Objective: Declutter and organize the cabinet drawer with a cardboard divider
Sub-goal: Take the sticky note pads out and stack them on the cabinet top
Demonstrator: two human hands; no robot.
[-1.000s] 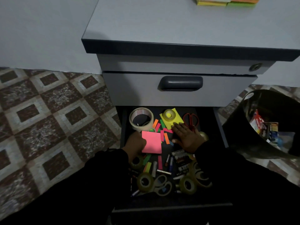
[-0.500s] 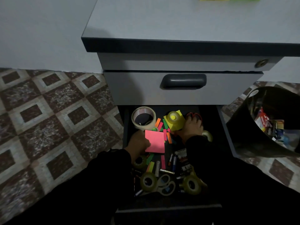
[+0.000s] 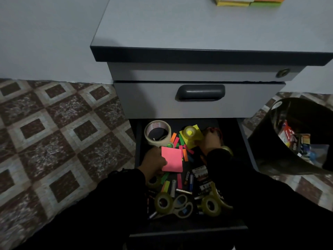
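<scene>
Head view: the left hand (image 3: 155,161) pinches the light, floppy square pink sticky-note pad (image 3: 172,159) at its left edge. The right hand (image 3: 210,141) grips the yellow sticky-note pad (image 3: 193,140) under a small tape roll (image 3: 189,132), which will likely slide off.

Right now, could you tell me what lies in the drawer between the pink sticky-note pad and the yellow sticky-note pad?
In the head view, loose coloured sticky flags in orange, pink and green lie scattered between the pink sticky-note pad and the yellow sticky-note pad.

Dim light; pale wall (image 3: 45,33); brown diamond-tiled floor (image 3: 54,141); grey cabinet (image 3: 198,24).
</scene>
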